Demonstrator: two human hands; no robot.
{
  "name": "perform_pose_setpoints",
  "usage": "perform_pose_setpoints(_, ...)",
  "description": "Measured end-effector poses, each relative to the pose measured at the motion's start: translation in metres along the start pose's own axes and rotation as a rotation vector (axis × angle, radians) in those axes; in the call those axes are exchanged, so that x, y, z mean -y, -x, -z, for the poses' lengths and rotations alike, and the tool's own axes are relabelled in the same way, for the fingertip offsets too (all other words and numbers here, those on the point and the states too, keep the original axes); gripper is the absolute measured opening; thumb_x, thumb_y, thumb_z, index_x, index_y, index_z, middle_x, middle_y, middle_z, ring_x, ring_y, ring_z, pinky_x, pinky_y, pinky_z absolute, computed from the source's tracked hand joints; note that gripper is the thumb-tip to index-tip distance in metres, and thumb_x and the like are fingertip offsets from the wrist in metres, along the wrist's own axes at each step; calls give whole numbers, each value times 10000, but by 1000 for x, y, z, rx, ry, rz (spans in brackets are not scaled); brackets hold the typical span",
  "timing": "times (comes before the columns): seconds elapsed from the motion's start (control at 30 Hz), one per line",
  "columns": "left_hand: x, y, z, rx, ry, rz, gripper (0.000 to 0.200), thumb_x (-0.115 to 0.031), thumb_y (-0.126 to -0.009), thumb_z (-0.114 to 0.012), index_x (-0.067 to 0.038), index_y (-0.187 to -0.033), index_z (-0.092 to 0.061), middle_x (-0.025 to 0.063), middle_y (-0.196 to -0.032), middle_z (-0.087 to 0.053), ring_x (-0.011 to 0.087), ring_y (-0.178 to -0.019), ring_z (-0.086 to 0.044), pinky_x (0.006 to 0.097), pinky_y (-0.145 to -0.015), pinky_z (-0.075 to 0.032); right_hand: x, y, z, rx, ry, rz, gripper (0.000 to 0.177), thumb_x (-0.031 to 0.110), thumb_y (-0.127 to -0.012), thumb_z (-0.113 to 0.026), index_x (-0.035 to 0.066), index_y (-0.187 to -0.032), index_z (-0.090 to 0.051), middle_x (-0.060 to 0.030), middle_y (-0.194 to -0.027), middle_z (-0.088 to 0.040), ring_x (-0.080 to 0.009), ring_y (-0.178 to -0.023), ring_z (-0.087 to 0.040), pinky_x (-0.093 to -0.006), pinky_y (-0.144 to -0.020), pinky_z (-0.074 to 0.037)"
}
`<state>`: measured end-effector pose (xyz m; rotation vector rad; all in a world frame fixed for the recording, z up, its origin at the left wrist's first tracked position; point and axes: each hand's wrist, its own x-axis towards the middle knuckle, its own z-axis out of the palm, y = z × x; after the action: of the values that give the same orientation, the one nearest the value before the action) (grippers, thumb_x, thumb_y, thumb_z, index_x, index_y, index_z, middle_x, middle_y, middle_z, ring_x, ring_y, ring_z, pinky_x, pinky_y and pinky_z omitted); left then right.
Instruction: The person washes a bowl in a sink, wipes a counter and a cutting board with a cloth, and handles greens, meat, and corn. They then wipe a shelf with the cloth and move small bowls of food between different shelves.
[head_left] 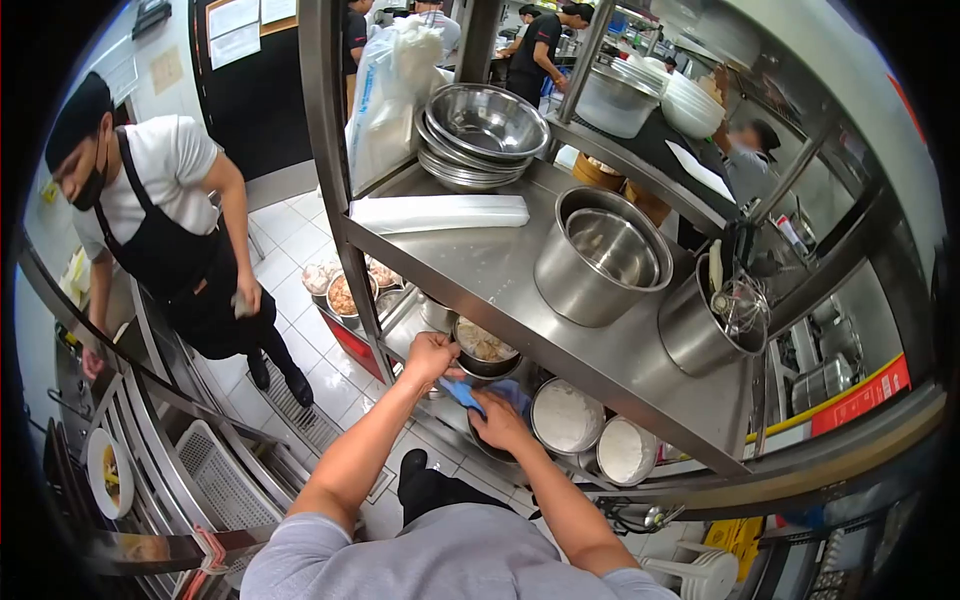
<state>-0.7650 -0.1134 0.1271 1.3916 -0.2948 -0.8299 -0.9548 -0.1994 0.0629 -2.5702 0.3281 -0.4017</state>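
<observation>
My left hand is closed, its fingertips curled right at the left rim of a round metal pot of pale, chunky food on the lower shelf. I cannot tell what those fingers pinch. Just below the pot, my right hand grips a thin, crumpled blue sheet that looks like cloth or plastic. The sheet reaches up towards the left hand. To the right of the right hand stand two round tubs of white powder, a nearer one and a larger one.
Above my hands juts a steel shelf bearing stacked metal bowls, a white roll, nested pots and a utensil pot with a whisk. A person in a black apron stands left. Food bowls sit low beyond the shelf post.
</observation>
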Motion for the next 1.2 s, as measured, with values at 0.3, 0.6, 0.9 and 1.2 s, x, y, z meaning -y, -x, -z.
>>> perform_pose_setpoints(0.3, -5, 25, 35, -162, -270, -200, 272, -8, -763, -614, 19, -538, -462, 54, -524, -528, 150, -491, -616, 299, -459, -555, 67, -69, 74, -122, -744, -723, 254, 224, -956, -549, -29, -938, -572, -106, -740, -631, -157, -588, -636, -278, -495, -523)
perform_pose_setpoints(0.6, 1, 1, 59, -209, -580, -301, 239, -78, -765, -627, 37, -600, -499, 151, -525, -567, 222, -508, -669, 330, -473, -503, 65, -105, 52, -226, -691, -705, 189, 98, -940, -517, -77, -1008, -539, -129, -787, -626, -186, -538, -630, -278, -479, -540)
perform_pose_setpoints(0.9, -2, -30, 85, -72, -888, -225, 268, -192, -739, -680, 66, -809, -655, 310, -804, -635, 460, -835, -637, 489, -764, -519, 51, -74, 73, -456, -599, -819, 204, 35, -923, -496, -87, -1082, -530, -134, -768, -591, -199, -557, -633, -269, -442, -525)
perform_pose_setpoints(1.2, -11, -29, 85, -75, -898, -332, 263, -200, -713, -705, 51, -725, -631, 268, -738, -628, 437, -743, -635, 474, -706, -513, 35, -82, 55, -601, -704, -903, 254, 138, -978, -477, -64, -1130, -501, -157, -847, -599, -199, -559, -615, -293, -474, -549)
